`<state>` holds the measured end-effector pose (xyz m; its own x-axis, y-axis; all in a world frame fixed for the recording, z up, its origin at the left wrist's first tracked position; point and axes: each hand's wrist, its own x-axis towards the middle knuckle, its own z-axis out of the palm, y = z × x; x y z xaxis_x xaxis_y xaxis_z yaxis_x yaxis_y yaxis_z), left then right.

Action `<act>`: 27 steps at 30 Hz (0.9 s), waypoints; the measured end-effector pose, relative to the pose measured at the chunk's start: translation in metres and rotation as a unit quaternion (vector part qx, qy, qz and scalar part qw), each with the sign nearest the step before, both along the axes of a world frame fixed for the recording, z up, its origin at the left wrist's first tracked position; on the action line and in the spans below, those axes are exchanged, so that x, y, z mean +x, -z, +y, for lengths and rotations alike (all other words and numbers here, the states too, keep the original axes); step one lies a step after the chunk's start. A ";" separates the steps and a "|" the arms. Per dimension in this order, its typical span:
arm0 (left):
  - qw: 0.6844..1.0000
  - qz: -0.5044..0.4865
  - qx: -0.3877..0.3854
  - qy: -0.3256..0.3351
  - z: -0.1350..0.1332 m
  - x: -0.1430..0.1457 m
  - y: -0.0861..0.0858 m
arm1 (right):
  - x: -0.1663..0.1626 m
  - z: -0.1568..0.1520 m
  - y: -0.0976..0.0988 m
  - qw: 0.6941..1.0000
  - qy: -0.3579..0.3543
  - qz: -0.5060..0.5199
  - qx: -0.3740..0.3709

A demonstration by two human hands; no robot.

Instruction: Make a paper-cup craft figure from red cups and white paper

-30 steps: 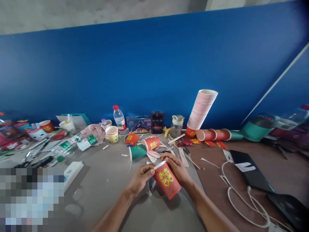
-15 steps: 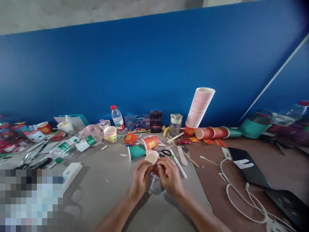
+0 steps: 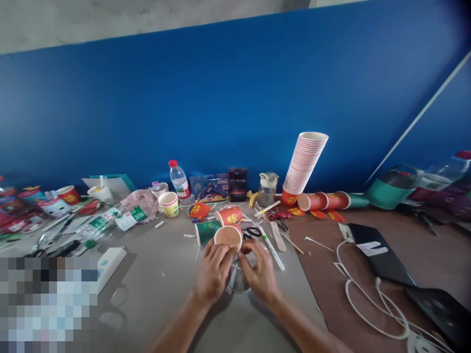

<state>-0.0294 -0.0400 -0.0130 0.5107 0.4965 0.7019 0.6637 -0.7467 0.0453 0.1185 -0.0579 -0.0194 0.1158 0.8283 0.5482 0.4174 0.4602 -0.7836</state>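
Note:
Both of my hands hold one red paper cup [image 3: 228, 237] just above the grey table [image 3: 162, 284]. Its open mouth faces me, so I see the pale inside. My left hand [image 3: 214, 271] grips the cup from the left with curled fingers. My right hand [image 3: 259, 273] closes on it from the right. A clear round thing [image 3: 238, 283] lies on the table under my hands, and I cannot make out what it is. Black scissors [image 3: 252, 232] and a white pen [image 3: 271, 248] lie just beyond my right hand.
A green cup [image 3: 206, 230] and a red cup [image 3: 228, 215] lie tipped behind my hands. A tall leaning stack of cups [image 3: 303, 164] stands at the back. A water bottle [image 3: 179, 180], a glass jar [image 3: 267, 189], white cables [image 3: 371, 294] and a dark tablet [image 3: 379, 260] are nearby.
The cup was turned from lying sideways with its red printed side up to mouth facing me. Both hands moved together round it, closer to the table.

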 end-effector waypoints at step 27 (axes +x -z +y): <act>0.997 0.050 0.013 -0.050 0.001 0.000 0.003 | -0.006 0.005 0.003 0.998 0.028 0.006 -0.057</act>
<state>-0.0293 -0.0394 -0.0163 0.5281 0.5310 0.6627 0.7349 -0.6768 -0.0432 0.1126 -0.0529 -0.0219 0.1698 0.8768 0.4499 0.4304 0.3447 -0.8342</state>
